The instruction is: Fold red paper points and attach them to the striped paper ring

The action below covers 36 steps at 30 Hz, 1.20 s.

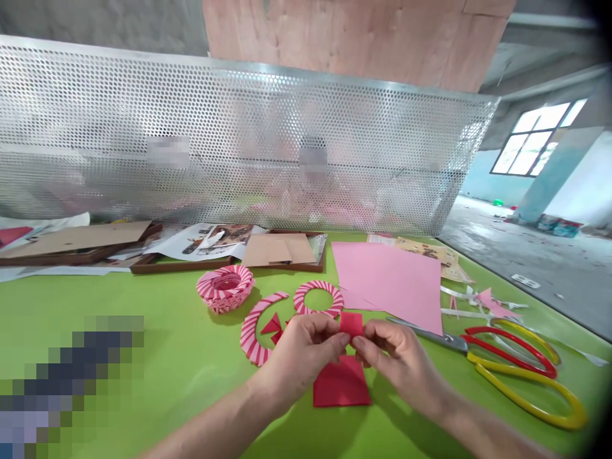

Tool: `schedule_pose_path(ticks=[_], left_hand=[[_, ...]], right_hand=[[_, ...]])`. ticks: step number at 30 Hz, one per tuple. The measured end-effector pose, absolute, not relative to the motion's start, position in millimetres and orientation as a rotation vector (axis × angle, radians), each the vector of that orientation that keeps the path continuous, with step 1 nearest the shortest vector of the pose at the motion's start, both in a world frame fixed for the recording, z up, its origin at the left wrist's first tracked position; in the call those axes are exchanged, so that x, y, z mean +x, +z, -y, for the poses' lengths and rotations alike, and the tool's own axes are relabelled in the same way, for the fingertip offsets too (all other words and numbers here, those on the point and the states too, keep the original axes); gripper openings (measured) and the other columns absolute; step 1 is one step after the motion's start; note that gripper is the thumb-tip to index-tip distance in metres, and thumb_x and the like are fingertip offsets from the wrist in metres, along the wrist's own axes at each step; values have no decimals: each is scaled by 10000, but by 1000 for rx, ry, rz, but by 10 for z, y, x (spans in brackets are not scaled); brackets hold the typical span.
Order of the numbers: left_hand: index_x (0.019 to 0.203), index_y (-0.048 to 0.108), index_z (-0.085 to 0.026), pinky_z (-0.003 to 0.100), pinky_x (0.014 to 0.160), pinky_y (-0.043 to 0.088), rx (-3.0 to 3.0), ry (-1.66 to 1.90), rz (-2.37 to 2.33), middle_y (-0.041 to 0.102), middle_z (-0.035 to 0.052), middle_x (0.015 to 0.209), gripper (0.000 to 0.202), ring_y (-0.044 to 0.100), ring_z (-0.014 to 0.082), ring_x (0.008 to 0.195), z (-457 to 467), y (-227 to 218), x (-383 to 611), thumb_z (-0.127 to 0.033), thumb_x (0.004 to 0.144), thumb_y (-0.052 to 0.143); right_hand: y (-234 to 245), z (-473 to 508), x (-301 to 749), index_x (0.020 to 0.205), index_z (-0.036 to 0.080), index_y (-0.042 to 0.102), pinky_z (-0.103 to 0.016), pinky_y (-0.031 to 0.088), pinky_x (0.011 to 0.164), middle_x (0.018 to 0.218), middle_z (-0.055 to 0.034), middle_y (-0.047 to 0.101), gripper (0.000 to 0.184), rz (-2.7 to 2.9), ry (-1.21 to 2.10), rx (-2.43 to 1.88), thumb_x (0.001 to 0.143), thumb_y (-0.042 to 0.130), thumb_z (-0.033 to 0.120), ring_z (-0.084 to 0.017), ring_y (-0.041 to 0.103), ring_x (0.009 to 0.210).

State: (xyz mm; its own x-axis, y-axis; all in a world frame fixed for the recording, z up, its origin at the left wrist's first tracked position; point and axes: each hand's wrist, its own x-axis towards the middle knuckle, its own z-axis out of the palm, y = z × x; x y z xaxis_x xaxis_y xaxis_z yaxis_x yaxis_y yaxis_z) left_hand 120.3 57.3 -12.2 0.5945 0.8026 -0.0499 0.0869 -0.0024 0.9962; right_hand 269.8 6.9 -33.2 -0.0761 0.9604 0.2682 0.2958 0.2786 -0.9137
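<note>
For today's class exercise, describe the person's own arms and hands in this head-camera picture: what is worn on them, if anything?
The left forearm and right forearm are bare, with no sleeve in view. The left hand and right hand wear no gloves, and no ring, watch or band shows on either.

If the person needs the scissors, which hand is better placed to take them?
The right hand seems better placed: the scissors lie on its side, blades pointing toward it. The left hand is farther away, beyond the small red paper that both hands pinch, though the right must first release it.
</note>
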Motion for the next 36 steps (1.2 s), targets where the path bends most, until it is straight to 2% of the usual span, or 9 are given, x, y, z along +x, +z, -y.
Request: schedule_pose_path(ticks=[2,5,8,17,24,28,32,36], left_hand=[[666,620,-108,231,556,372,1520,690,-783,594,29,630,175,487,123,581,-567,-138,1200,-272,703,569],[660,600,-115,225,549,359,1606,719,-791,556,18,617,170,473,126,594,-545,-150,1202,-262,722,541],[602,557,-126,209,502,319,1716,726,-818,487,-8,566,183,415,106,551,-513,-142,1208,-254,729,527],[567,510,-146,207,494,298,1840,681,-850,470,-17,554,186,397,103,536,-459,-89,1203,-221,735,485],[527,439,-157,200,465,264,1803,634,-805,402,-38,520,189,335,87,504,-439,-96,1221,-196,707,480],[518,410,-160,205,444,234,1783,574,-794,375,-45,507,182,304,81,488,-426,-93,1224,-171,687,476],[610,491,-137,212,488,274,1742,602,-743,415,-27,561,131,358,98,543,-416,-60,1211,-196,722,459],[670,506,-126,222,512,299,1698,649,-732,444,-11,591,206,388,107,565,-420,-53,1200,-283,781,432]], right_hand=[[-311,-64,2706,662,147,540,-216,358,516,581,16,482,212,1587,856,-1181,825,476,266,-105,416,551],[-269,-53,2723,816,157,561,-244,400,599,711,-15,550,131,1576,885,-1148,821,485,263,-137,485,657],[-255,-43,2735,918,177,549,-260,422,651,824,-32,572,144,1521,923,-1093,807,514,261,-157,519,743],[-264,-20,2716,761,176,566,-226,423,603,701,-2,548,104,1471,869,-1048,809,509,248,-136,519,673],[-266,-11,2695,660,167,523,-214,348,495,589,23,449,167,1472,678,-1144,805,496,245,-108,401,540],[-268,8,2675,640,164,502,-215,339,493,577,29,418,183,1495,675,-1158,807,486,237,-107,393,541],[-293,16,2671,648,166,494,-227,357,525,596,22,436,199,1504,735,-1164,821,468,261,-117,413,568],[-325,18,2670,649,168,485,-227,345,528,589,26,425,205,1522,773,-1140,831,462,261,-112,393,564]])
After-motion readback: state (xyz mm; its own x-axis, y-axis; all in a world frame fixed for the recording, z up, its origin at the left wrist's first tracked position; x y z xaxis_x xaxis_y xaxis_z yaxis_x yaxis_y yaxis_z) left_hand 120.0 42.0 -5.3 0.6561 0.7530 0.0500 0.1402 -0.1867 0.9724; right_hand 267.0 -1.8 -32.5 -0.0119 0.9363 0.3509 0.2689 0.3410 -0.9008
